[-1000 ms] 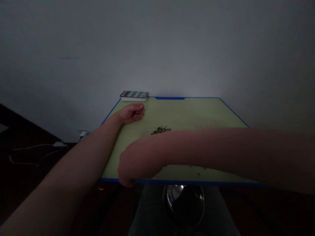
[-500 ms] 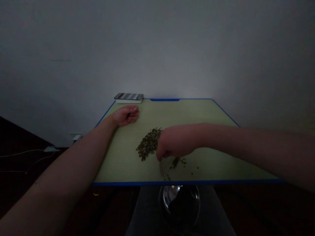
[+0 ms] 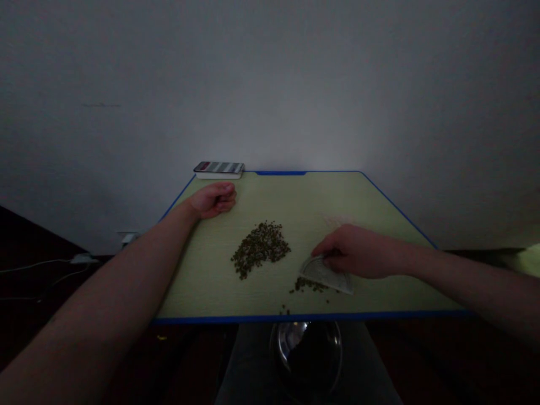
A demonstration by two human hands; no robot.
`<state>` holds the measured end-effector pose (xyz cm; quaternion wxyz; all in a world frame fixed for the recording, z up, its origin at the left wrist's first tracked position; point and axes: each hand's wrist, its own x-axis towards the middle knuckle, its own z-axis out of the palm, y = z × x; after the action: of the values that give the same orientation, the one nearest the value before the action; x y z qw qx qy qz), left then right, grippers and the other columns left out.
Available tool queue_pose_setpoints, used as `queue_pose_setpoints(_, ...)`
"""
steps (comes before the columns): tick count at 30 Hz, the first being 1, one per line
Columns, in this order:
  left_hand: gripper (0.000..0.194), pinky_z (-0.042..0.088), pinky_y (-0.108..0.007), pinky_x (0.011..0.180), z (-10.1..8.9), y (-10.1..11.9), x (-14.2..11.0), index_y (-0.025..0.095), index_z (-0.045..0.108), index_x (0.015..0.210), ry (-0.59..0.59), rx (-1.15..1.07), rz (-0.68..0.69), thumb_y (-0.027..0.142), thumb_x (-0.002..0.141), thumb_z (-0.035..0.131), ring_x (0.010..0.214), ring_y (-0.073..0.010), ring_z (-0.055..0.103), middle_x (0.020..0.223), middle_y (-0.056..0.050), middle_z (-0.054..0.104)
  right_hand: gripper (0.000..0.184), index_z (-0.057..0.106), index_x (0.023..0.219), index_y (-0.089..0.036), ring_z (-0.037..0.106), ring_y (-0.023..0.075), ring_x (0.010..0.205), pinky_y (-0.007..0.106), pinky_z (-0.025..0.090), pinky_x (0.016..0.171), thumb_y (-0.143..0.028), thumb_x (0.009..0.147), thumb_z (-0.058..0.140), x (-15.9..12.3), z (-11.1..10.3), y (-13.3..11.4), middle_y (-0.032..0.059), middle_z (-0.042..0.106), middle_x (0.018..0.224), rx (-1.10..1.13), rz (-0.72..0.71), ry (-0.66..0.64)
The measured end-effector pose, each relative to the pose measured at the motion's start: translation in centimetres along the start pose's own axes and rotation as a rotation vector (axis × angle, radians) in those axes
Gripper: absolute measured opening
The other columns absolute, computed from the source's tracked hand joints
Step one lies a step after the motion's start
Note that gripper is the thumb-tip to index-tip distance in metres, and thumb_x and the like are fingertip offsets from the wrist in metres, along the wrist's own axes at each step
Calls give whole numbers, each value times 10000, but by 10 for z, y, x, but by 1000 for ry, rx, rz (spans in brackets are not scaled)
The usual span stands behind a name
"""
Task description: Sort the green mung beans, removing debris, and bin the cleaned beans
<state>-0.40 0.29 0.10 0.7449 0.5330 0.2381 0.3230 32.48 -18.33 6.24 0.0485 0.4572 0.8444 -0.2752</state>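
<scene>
My right hand [image 3: 352, 250] pinches a clear half-round protractor [image 3: 324, 274] with markings along its curve. The protractor is tilted over a small cluster of dark greenish-brown grains [image 3: 310, 284] on the pale-green table [image 3: 202, 292]. To its left lies a larger spread heap of the same kind of grains [image 3: 261, 247]; their exact kind is too small to tell. My left hand [image 3: 214, 199] rests at the table's far left, curled into a loose fist with nothing visible in it. Below the front edge, a shiny metal bowl [image 3: 284, 337] sits at my lap, its inside mostly dark.
A phone [image 3: 219, 167] lies on a white box [image 3: 217, 175] at the back left corner, near the wall [image 3: 270, 84]. Blue trim [image 3: 219, 320] runs along the table's edge. White cables [image 3: 82, 259] and a plug are down at the left.
My right hand has swung from the left front edge across to the right of the heap, bringing the protractor into view. More of the grains show now. My left hand stays curled.
</scene>
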Motion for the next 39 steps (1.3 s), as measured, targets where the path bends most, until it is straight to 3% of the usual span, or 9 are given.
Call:
queue_pose_setpoints(4, 363, 208, -157, 366, -1, 1, 0, 161, 436, 588, 0, 15, -11, 257, 729, 755, 413, -50, 326, 537, 46, 359, 244, 746, 819, -167, 538, 141, 580, 254, 359, 527, -125, 794, 507, -16, 13, -5, -11, 620, 628, 86, 84, 44)
queue_pose_setpoints(7, 336, 202, -161, 370, -2, 2, -1, 162, 443, 601, 2, 28, -16, 251, 755, 728, 420, -51, 316, 552, 36, 366, 220, 730, 855, -163, 564, 151, 602, 257, 396, 543, -162, 802, 517, -25, 11, -2, -3, 620, 642, 249, 129, 53)
queue_pose_setpoints(11, 283, 227, -165, 390, -4, 2, -3, 165, 445, 624, 27, 46, -29, 211, 814, 649, 445, -58, 330, 582, 27, 345, 297, 704, 1022, -148, 622, 180, 647, 290, 486, 607, -286, 786, 587, -45, -6, 24, 19, 661, 701, 460, 250, 178)
queue_pose_setpoints(14, 303, 224, -166, 390, -4, 1, -4, 167, 426, 620, 33, 44, -29, 224, 809, 655, 443, -56, 315, 579, 30, 328, 295, 707, 971, -166, 603, 174, 613, 293, 482, 585, -356, 764, 618, -66, -12, 47, 6, 634, 657, 479, 307, 216)
queue_pose_setpoints(17, 341, 230, -167, 389, -3, 1, -4, 165, 422, 616, 25, 47, -29, 259, 773, 710, 443, -55, 325, 571, 33, 340, 251, 704, 896, -174, 598, 173, 602, 292, 482, 579, -364, 756, 616, -79, -1, 57, 7, 630, 638, 471, 373, 162)
queue_pose_setpoints(21, 350, 246, -161, 384, -1, 2, -4, 166, 420, 619, 15, 36, -23, 255, 768, 723, 435, -50, 325, 568, 37, 349, 220, 686, 888, -166, 607, 175, 597, 288, 480, 575, -324, 765, 596, -75, 23, 46, 16, 644, 636, 474, 392, 166)
queue_pose_setpoints(25, 323, 262, -157, 379, 2, 4, -4, 175, 403, 615, 40, 29, -30, 187, 789, 676, 426, -53, 338, 561, 32, 362, 294, 683, 1043, -133, 625, 177, 611, 271, 475, 567, -248, 799, 564, -55, 35, 23, 21, 664, 648, 483, 360, 152)
queue_pose_setpoints(32, 333, 248, -149, 364, 5, 4, -4, 168, 408, 595, 50, 21, -33, 198, 770, 690, 415, -48, 338, 547, 35, 374, 197, 742, 839, -158, 595, 149, 601, 232, 380, 495, -166, 786, 552, -43, 32, -14, 20, 681, 679, 390, 246, 14)
queue_pose_setpoints(39, 330, 235, -147, 367, 6, 3, -3, 165, 416, 589, 50, 0, -21, 197, 753, 701, 404, -44, 330, 535, 41, 368, 244, 768, 956, -183, 630, 180, 682, 255, 449, 579, -222, 816, 572, -54, 24, -15, 28, 721, 768, 375, 165, -3)
